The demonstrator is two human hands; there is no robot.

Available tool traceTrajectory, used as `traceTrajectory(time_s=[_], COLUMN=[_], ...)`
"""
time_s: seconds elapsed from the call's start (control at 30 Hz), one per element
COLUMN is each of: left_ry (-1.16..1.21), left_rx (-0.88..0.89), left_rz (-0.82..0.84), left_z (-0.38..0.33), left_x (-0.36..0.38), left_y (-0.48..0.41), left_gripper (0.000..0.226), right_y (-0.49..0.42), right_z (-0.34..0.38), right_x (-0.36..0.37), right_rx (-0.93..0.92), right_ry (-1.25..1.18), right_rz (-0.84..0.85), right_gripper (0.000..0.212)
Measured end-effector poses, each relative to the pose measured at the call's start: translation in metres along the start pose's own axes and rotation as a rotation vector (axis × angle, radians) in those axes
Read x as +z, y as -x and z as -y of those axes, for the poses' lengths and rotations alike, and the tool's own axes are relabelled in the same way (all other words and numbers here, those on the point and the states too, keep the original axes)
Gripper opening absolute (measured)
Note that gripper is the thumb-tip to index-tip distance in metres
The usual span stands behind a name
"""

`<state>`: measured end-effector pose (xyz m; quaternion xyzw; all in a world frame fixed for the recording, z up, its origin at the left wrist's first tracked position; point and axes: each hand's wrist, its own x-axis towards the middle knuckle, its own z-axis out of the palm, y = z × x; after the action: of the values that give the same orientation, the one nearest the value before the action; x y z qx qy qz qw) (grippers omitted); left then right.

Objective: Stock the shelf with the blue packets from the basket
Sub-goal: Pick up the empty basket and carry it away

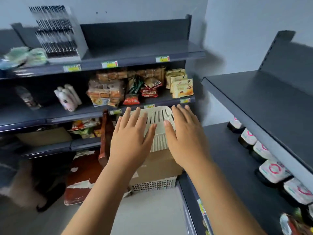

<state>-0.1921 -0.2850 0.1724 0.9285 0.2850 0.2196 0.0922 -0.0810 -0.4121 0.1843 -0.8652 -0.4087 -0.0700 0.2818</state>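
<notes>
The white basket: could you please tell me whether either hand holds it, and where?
Nothing is held. The left hand and right hand stretch toward the white basket with straight fingers, none curled round its rim.

Both bare forearms reach forward side by side, palms down. The left hand and right hand are flat, fingers straight and slightly spread.

Dim, cool, flat light; heavy motion blur at left and right edges, wide-angle bending of shelf lines, center sharper.
</notes>
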Motion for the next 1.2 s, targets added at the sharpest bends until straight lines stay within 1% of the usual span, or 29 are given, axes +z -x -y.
traceTrajectory(time_s=[0.1, 0.23, 0.33, 0.4, 0.5, 0.57, 0.67, 0.73, 0.77, 0.9, 0.97, 1.07, 1.13, 1.2], left_ry=[0.003, 0.034, 0.071, 0.101, 0.187, 0.242, 0.244, 0.235, 0.226, 0.202, 0.228, 0.248, 0.243, 0.221], left_rx=[-0.072, -0.146, -0.171, -0.216, -0.361, -0.453, -0.559, -0.654, -0.703, -0.883, -0.964, -1.064, -1.076, -1.064], left_rz=[0.039, 0.088, 0.107, 0.117, 0.130, 0.162, 0.231, 0.264, 0.270, 0.254, 0.240, 0.219, 0.195, 0.185], left_z=[0.034, 0.061, 0.075, 0.090, 0.118, 0.134, 0.163, 0.184, 0.195, 0.223, 0.230, 0.234, 0.238, 0.246], left_x=[0.024, 0.062, 0.094, 0.121, 0.161, 0.189, 0.231, 0.259, 0.270, 0.309, 0.321, 0.331, 0.333, 0.334], left_y=[-0.026, -0.072, -0.121, -0.160, -0.204, -0.222, -0.238, -0.244, -0.246, -0.250, -0.248, -0.247, -0.247, -0.247], left_gripper=[0.065, 0.064, 0.065, 0.063, 0.057, 0.053, 0.049, 0.049, 0.051, 0.055, 0.049, 0.044, 0.039, 0.031], right_y=[-0.037, -0.090, -0.136, -0.174, -0.225, -0.251, -0.280, -0.294, -0.299, -0.308, -0.307, -0.305, -0.301, -0.298], right_z=[-0.005, -0.016, -0.032, -0.052, -0.093, -0.121, -0.150, -0.165, -0.173, -0.206, -0.218, -0.226, -0.230, -0.237], right_x=[0.037, 0.094, 0.138, 0.167, 0.206, 0.230, 0.266, 0.291, 0.303, 0.343, 0.355, 0.366, 0.368, 0.369], right_rx=[0.008, 0.006, 0.001, 0.029, 0.120, 0.149, 0.153, 0.189, 0.222, 0.357, 0.349, 0.390, 0.451, 0.521], right_ry=[-0.012, 0.018, -0.005, -0.019, -0.027, 0.020, 0.083, 0.112, 0.118, 0.136, 0.157, 0.086, 0.019, -0.019], right_rz=[0.067, 0.165, 0.211, 0.248, 0.337, 0.365, 0.420, 0.448, 0.459, 0.526, 0.500, 0.382, 0.283, 0.229], right_gripper=[0.062, 0.067, 0.062, 0.061, 0.058, 0.053, 0.044, 0.037, 0.036, 0.059, 0.063, 0.064, 0.062, 0.056])
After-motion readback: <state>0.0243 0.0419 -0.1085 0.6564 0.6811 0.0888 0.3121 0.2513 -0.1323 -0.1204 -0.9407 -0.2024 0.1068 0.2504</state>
